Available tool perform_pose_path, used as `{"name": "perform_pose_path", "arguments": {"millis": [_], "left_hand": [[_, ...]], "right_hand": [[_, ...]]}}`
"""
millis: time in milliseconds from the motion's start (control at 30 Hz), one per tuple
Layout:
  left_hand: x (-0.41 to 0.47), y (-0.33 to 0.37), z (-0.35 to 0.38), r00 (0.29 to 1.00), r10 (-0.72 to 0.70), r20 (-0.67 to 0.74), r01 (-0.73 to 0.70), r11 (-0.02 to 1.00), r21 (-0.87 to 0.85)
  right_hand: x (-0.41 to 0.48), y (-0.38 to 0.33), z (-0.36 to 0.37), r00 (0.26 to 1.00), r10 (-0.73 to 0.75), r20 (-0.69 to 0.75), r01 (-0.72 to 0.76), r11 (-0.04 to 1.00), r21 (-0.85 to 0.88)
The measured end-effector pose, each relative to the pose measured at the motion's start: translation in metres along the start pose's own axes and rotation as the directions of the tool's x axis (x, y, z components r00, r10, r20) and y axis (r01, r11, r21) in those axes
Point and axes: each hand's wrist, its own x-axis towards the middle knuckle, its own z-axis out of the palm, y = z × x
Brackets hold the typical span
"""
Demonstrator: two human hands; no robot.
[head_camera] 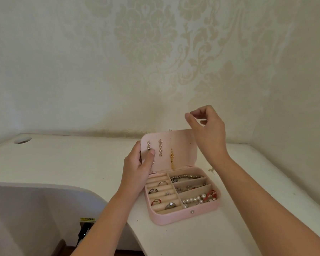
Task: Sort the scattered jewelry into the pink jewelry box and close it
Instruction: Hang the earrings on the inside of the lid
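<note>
Pink jewelry box [174,218] open on table [72,163], lid [181,145] upright. Left hand [137,163] grips lid's left edge, thumb on inner face by crystal earring [149,145]. Right hand [209,130] above lid's top right corner, thumb and forefinger pinched; cannot tell if holding anything. Gold earring [172,157] hangs on lid. Rings [170,205] in box's left slots, pearl bracelet [196,198] in its right front compartment.

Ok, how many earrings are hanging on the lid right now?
3 on the lid: a crystal earring at the left, partly behind the left hand's thumb; a second crystal earring beside it; a gold earring to their right. The hand may hide more.
</note>
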Motion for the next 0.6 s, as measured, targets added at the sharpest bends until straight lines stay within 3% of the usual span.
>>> {"name": "perform_pose_path", "arguments": {"millis": [133, 500, 600], "left_hand": [[0.0, 0.0, 0.0, 1.0, -0.007, -0.007, 0.008, 1.0, 0.016], [0.004, -0.002, 0.0, 0.997, -0.041, -0.061, 0.045, 0.997, 0.056], [0.004, -0.003, 0.0, 0.997, -0.041, -0.059, 0.045, 0.997, 0.067]], "right_hand": [[0.006, 0.02, -0.002, 0.977, 0.165, 0.133, -0.163, 0.986, -0.031], [0.021, 0.025, -0.025, 0.911, 0.243, 0.334, -0.256, 0.967, -0.006], [0.03, 0.035, -0.047, 0.865, 0.328, 0.38, -0.296, 0.945, -0.142]]}}
